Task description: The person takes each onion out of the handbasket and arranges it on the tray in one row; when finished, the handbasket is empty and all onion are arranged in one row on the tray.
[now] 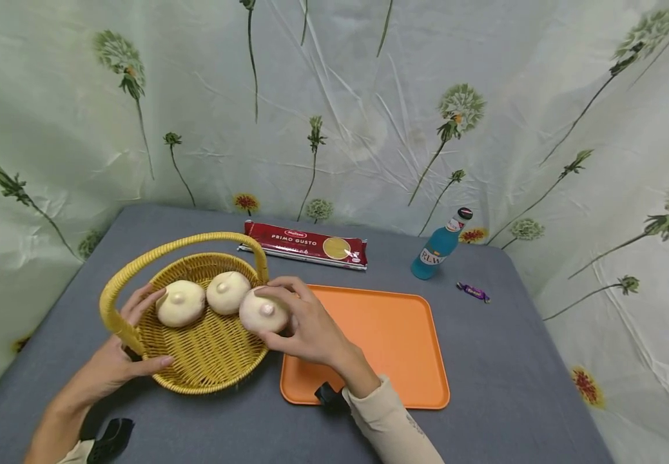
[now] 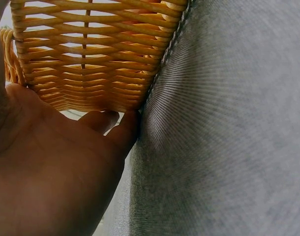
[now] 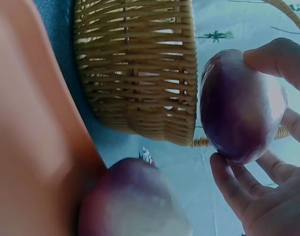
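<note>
At the left of the head view is a yellow wicker basket [image 1: 207, 354] with a tall handle. Two pale turnips, one on the left [image 1: 180, 303] and one on the right [image 1: 228, 292], lie inside it. My left hand [image 1: 116, 357] grips the basket's left side, its thumb over the rim; the left wrist view has the palm against the outer weave. With fingers and thumb, my right hand [image 1: 308, 322] holds a purple-and-white turnip [image 3: 241, 105] at the basket's right rim. Another turnip [image 3: 135, 201] sits below that hand by the tray's edge, mostly hidden in the head view.
An orange tray [image 1: 381, 341] lies right of the basket. Behind are a red pasta packet [image 1: 305, 245] and, farther right, a blue bottle [image 1: 439, 248] standing upright. A purple wrapped candy [image 1: 474, 292] lies near the bottle. Grey cloth covers the table [image 1: 503, 374]; a flowered curtain hangs behind.
</note>
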The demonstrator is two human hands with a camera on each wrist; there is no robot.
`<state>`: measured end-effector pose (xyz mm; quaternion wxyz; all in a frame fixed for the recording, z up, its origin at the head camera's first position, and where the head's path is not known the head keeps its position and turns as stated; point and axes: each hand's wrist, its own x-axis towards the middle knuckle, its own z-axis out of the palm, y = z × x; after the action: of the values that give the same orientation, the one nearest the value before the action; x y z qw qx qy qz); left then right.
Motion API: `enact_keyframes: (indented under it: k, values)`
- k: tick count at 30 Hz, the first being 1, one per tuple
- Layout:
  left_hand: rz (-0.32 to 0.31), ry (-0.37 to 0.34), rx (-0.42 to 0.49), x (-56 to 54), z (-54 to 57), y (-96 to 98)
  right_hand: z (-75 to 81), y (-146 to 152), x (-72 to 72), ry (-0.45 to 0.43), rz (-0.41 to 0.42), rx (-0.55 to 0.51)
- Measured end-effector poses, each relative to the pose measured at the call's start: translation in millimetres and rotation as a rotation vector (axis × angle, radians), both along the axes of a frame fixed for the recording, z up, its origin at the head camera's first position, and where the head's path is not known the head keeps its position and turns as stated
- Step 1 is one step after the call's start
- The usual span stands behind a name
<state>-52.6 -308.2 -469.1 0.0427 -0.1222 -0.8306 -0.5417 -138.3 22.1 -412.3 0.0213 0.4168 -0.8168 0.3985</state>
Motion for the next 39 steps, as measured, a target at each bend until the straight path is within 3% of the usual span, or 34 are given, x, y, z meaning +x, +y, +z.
enact_keyframes:
  k: [31, 39]
  values:
    - [-0.018, -0.034, 0.027, -0.5, -2.1, 0.8, -3.6, 52, -5.1, -0.039, -0.139, -0.010]
    - [-0.002, 0.016, -0.006, -0.5, -1.7, 0.3, -4.5, 52, -5.5, -0.052, -0.158, 0.018]
